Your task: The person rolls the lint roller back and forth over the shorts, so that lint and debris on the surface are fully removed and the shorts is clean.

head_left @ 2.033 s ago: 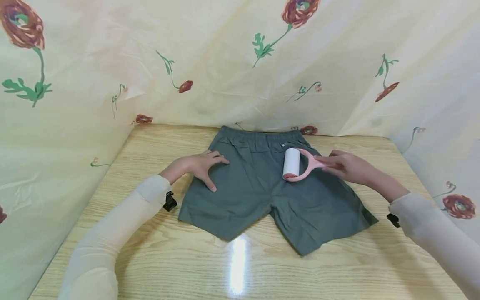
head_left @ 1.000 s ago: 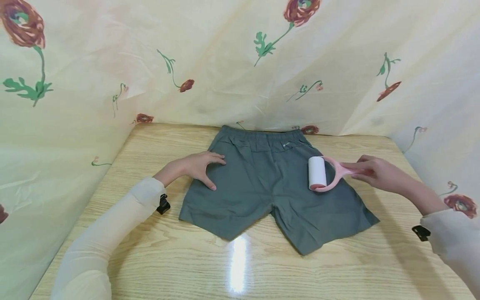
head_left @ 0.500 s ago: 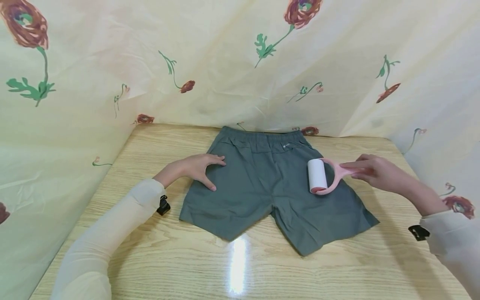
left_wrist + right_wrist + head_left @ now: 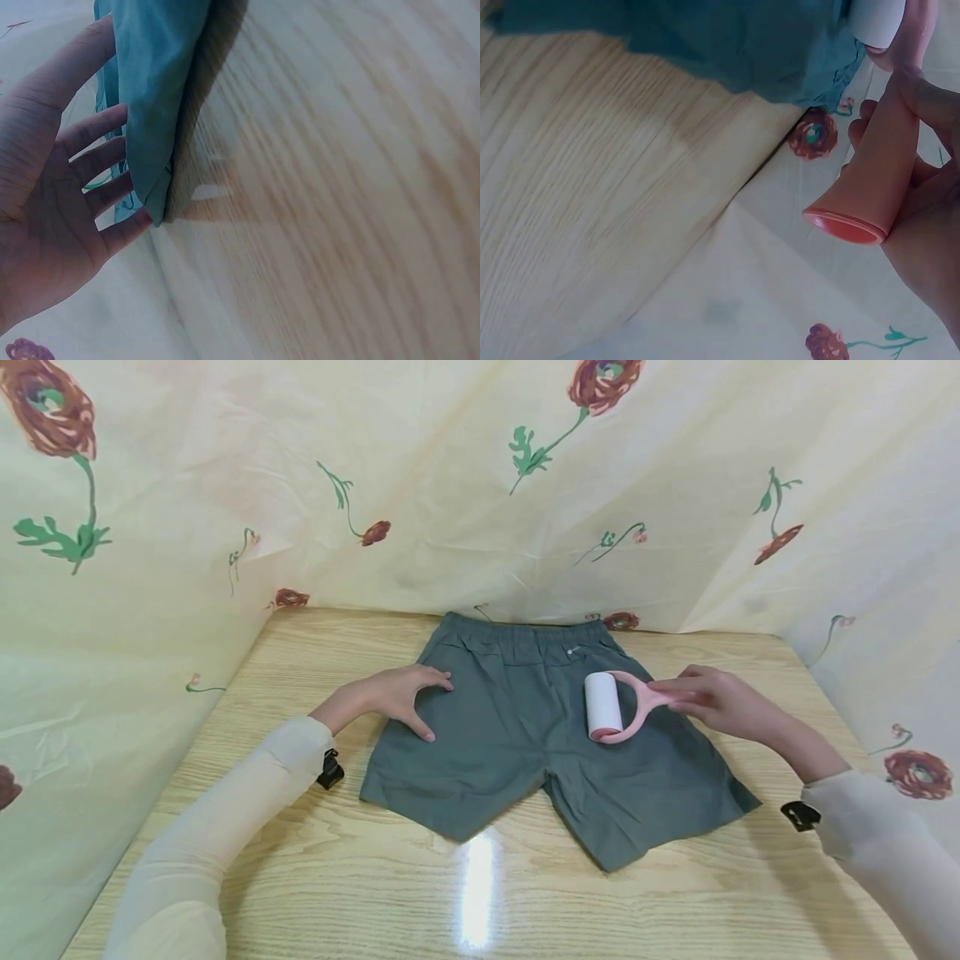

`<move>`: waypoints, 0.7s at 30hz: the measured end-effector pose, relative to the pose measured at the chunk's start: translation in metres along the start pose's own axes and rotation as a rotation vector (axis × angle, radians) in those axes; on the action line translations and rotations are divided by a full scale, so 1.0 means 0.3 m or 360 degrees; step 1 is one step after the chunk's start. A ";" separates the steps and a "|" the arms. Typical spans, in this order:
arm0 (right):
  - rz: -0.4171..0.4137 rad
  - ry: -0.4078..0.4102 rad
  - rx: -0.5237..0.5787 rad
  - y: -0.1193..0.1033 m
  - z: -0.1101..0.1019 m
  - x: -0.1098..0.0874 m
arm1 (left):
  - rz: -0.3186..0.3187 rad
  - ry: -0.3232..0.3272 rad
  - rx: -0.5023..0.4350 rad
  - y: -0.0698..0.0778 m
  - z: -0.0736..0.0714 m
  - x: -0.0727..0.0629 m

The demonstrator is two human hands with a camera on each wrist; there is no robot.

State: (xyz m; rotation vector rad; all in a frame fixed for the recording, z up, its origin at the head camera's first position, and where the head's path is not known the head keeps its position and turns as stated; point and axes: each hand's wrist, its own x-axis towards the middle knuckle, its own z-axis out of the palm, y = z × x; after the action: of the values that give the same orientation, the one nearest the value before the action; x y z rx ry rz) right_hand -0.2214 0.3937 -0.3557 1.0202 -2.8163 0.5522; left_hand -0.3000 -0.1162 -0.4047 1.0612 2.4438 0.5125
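A pair of grey-green shorts point(image 4: 495, 727) lies spread flat, its elastic waistband at the far side and a small pale logo near its right end. My left hand point(image 4: 397, 692) rests on the left side of the shorts, thumb and fingers spread apart. In the left wrist view, the fingertips of the left hand point(image 4: 60, 172) meet the cloth edge. A pink lint roller point(image 4: 603, 706) with a white cylinder is on the right leg, below the logo. My right hand point(image 4: 723, 700) grips its handle. The right wrist view shows the handle's hollow salmon end point(image 4: 870, 180) sticking out from the hand.
The shorts lie on a light wood-grain table point(image 4: 337, 877) that shows a bright light reflection near the front. A cream cloth with flowers point(image 4: 450, 485) hangs behind the table and along both sides. Each wrist carries a black device point(image 4: 330, 769).
The lint roller moved right across the shorts between two seconds and one second ago, then back left to where it is now. The left hand and the shorts stay nearly still.
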 end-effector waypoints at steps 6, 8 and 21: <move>0.0069 -0.0021 0.0026 -0.034 0.028 0.061 | -0.0014 -0.0007 0.0006 -0.003 -0.002 0.000; 0.0068 -0.0021 0.0041 -0.047 0.038 0.085 | -0.0014 -0.0010 0.0002 -0.003 -0.003 0.000; -0.0068 -0.0080 0.0084 -0.134 0.117 0.272 | -0.0009 -0.0028 -0.0012 -0.001 -0.006 0.003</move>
State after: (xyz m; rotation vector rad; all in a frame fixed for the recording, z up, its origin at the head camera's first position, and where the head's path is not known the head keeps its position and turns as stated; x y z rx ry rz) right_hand -0.2576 0.3031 -0.3592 1.1170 -2.8300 0.6077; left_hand -0.3016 -0.1160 -0.4036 1.0509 2.4275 0.5081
